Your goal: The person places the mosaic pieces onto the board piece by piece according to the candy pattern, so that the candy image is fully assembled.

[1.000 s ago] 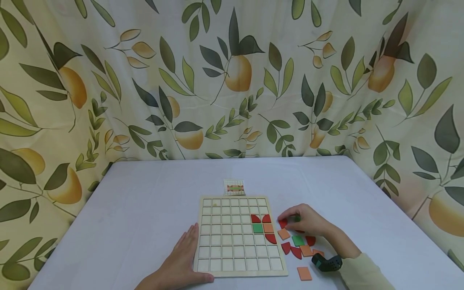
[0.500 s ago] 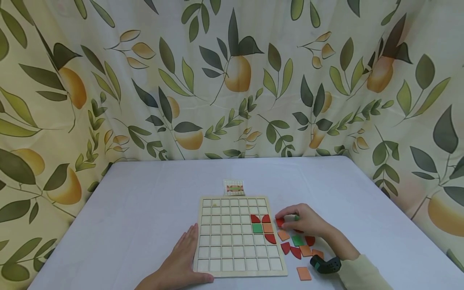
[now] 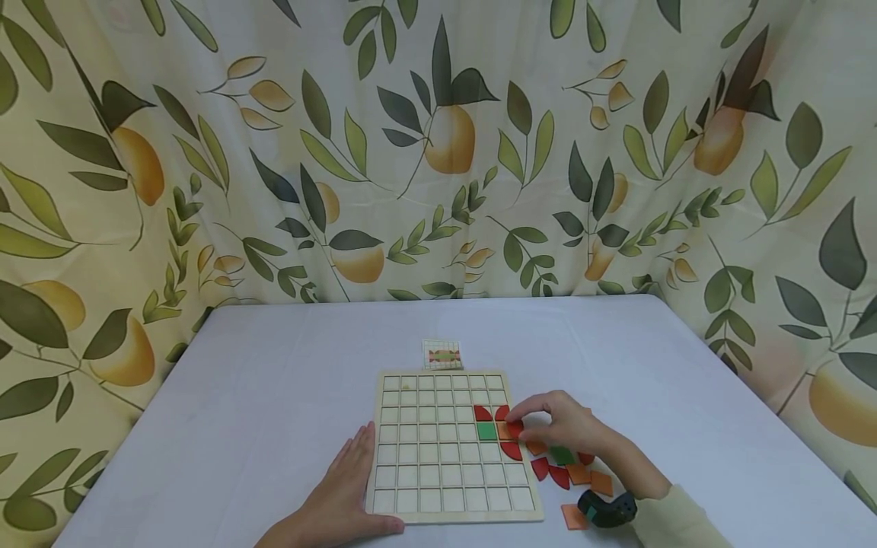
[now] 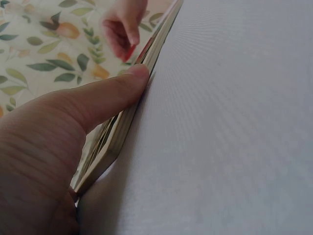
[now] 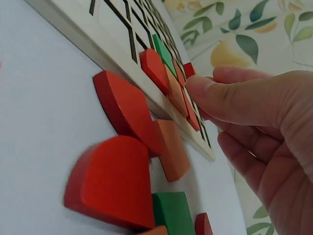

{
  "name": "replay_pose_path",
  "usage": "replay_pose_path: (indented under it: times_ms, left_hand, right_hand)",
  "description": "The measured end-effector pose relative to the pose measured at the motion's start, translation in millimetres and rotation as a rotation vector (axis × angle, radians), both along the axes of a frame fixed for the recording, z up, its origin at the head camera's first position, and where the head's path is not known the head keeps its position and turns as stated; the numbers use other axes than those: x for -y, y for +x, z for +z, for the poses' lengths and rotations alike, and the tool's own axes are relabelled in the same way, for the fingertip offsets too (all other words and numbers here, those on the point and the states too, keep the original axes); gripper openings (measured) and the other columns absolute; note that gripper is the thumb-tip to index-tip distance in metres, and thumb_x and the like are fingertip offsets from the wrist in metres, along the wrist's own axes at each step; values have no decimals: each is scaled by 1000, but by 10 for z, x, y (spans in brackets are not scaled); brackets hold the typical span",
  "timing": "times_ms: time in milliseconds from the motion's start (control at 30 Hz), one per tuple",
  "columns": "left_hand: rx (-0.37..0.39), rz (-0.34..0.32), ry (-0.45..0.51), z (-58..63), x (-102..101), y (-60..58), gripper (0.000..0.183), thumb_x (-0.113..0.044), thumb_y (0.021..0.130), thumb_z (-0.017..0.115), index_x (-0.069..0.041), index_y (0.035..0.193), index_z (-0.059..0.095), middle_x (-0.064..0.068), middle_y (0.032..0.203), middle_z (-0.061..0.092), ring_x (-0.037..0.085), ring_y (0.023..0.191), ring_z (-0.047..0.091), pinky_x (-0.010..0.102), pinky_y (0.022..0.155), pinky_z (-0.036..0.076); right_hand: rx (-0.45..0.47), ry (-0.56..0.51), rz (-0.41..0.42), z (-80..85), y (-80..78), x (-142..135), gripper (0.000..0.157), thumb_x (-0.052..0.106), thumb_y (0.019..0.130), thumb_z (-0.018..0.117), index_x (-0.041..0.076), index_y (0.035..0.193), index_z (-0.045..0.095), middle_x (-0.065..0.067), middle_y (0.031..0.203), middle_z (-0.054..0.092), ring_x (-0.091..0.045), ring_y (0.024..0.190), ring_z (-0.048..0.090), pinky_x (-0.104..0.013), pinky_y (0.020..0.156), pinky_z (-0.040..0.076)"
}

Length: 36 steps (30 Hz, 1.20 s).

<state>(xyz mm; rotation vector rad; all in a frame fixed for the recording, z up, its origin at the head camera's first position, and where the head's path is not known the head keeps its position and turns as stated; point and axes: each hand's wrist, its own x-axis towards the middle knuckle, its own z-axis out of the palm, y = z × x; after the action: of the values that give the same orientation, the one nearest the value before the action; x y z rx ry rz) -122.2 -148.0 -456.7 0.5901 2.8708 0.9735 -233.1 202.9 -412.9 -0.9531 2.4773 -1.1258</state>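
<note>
My right hand (image 3: pixel 572 426) pinches a red quarter-circle tile (image 3: pixel 515 429) between thumb and fingertips, over the right edge of the wooden grid board (image 3: pixel 438 522). In the right wrist view a corner of that held tile (image 5: pixel 189 69) shows past the thumb. Beneath and around it the board holds a green square (image 3: pixel 486 431), an orange square (image 3: pixel 503 431) partly covered, and red quarter-circles (image 3: pixel 511 450). My left hand (image 3: pixel 336 483) rests against the board's lower left corner, fingers straight along the left side. Its thumb (image 4: pixel 110 98) presses along the near edge.
Loose tiles lie right of the board, among them a green square (image 3: pixel 562 456), red quarter-circles (image 3: pixel 559 478) and orange squares (image 3: pixel 578 474). One orange square (image 3: pixel 573 517) lies nearer, beside the black wrist strap (image 3: pixel 607 509). A small pattern card (image 3: pixel 442 345) touches the board's far edge.
My right hand has moved left from the loose tiles to the board's right edge, carrying the red quarter-circle tile. The left hand has stayed in place.
</note>
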Motion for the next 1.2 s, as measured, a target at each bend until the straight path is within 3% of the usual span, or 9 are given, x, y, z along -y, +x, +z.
replay_pose_path:
  times_ms: [100,367,1200]
  left_hand:
    - [4,1,-2,-2,-3,-1,130,-73,62,64,8,143,3,21,150,7,29,138,3,18,103,-11]
    - [13,0,-8,-2,-17,-5,130,-73,62,63,7,144,2,20,151,6,28,138,2,38,106,0]
    - [22,11,-5,-2,-11,-5,131,-74,61,64,6,144,1,20,151,7,27,138,3,36,106,0]
  right_hand:
    - [14,-9,26,0,39,39,23,15,81,71,14,104,70,4,102,66,-15,100,58,-41,88,46]
    - [8,-22,103,-12,121,144,21,16,81,71,12,102,70,4,103,66,-16,100,57,-34,89,44]
    - [4,-32,106,-41,146,270,19,14,80,72,13,99,73,6,94,66,-13,86,58,-30,77,47]
